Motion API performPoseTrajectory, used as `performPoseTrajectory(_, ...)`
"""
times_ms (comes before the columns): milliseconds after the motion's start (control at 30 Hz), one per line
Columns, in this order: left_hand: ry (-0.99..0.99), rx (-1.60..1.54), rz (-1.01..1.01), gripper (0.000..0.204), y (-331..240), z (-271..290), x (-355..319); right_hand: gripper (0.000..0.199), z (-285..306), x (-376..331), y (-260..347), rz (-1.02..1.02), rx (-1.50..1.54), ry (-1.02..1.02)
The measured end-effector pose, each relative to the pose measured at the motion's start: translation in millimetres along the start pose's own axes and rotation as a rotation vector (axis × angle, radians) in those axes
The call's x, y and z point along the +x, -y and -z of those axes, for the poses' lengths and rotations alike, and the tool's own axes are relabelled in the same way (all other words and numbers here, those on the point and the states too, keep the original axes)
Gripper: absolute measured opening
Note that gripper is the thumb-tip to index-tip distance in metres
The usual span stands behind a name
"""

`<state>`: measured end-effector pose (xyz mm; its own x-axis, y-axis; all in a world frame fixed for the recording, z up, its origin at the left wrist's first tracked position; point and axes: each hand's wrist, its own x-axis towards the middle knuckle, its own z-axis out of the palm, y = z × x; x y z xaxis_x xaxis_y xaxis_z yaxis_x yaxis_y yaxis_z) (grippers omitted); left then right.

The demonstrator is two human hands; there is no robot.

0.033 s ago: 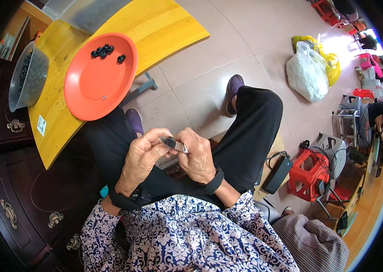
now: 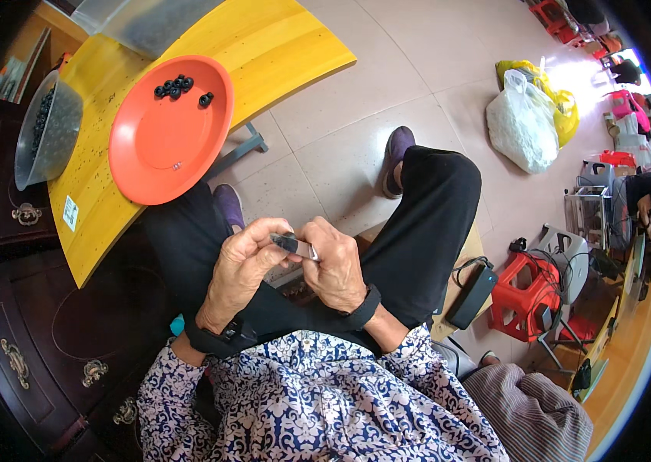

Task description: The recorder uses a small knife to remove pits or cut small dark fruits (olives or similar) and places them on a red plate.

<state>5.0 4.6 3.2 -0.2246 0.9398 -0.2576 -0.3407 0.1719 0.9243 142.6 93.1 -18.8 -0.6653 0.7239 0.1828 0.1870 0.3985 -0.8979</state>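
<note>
Above my lap, my left hand (image 2: 237,266) is closed, its thumb and fingers pinching a small dark piece (image 2: 285,242). Its exact kind cannot be made out. My right hand (image 2: 338,266) is closed around a small flat metal tool (image 2: 307,250), perhaps a blade, whose shiny end meets the dark piece. Both hands almost touch. Up to the left, an orange-red round plate (image 2: 160,146) holds several small black ring-shaped parts (image 2: 174,87), with one small cluster apart from the rest. A clear plastic tub (image 2: 63,127) beside the plate contains many more dark pieces.
The plate rests on a yellow wooden table (image 2: 287,46) scattered with dark specks. A dark cabinet (image 2: 71,323) stands at my left. Filled white (image 2: 523,127) and yellow bags lie on the tiled floor. A black box-shaped device (image 2: 471,296) and a red stool (image 2: 522,296) are at my right.
</note>
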Motion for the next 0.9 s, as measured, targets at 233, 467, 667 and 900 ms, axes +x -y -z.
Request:
performPoseTrajectory(233,0.007,-0.001,0.009,0.022,4.3,1.7,2.4,0.015,-2.1,-0.6,-0.2,0.050,-0.094,-0.016)
performPoseTrajectory(467,0.006,0.004,0.007,0.025,4.8,1.8,2.7,0.014,-1.8,-0.7,0.3,0.033,-0.088,-0.005)
performPoseTrajectory(667,0.002,0.020,0.012,0.024,3.3,0.4,3.1,0.015,-1.9,-1.5,-1.3,0.039,-0.084,-0.008)
performPoseTrajectory(900,0.001,0.043,0.016,0.024,2.7,0.5,3.4,0.017,-2.8,-1.9,-2.9,0.041,-0.102,0.004)
